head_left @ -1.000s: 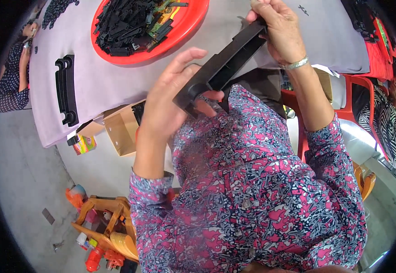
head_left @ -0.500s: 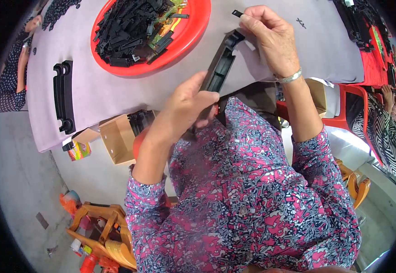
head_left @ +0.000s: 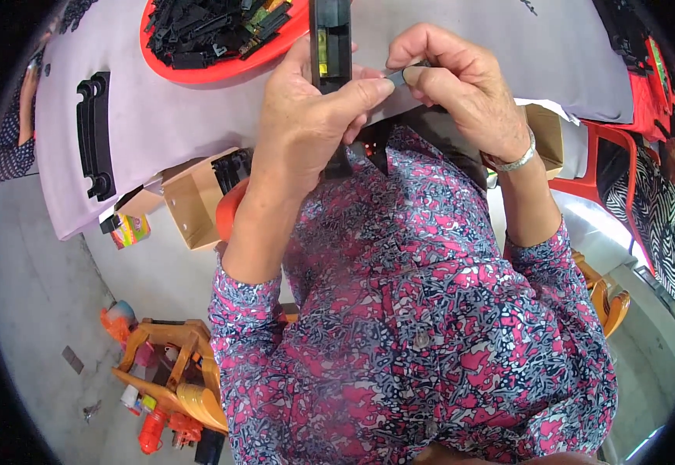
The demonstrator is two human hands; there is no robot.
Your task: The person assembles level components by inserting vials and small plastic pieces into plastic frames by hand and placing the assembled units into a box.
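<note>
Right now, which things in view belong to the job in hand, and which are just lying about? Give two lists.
Seemingly in the job:
long black part, in the left hand;
small dark piece, in the right hand;
red tray of black pieces;
second long black part, on the table.

Seemingly lying about:
colourful packet;
red bottle;
wooden furniture.

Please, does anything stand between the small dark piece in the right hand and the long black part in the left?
Yes: in this view, the left hand has its thumb and a finger between the small piece, in the right hand, and the long part.
</note>
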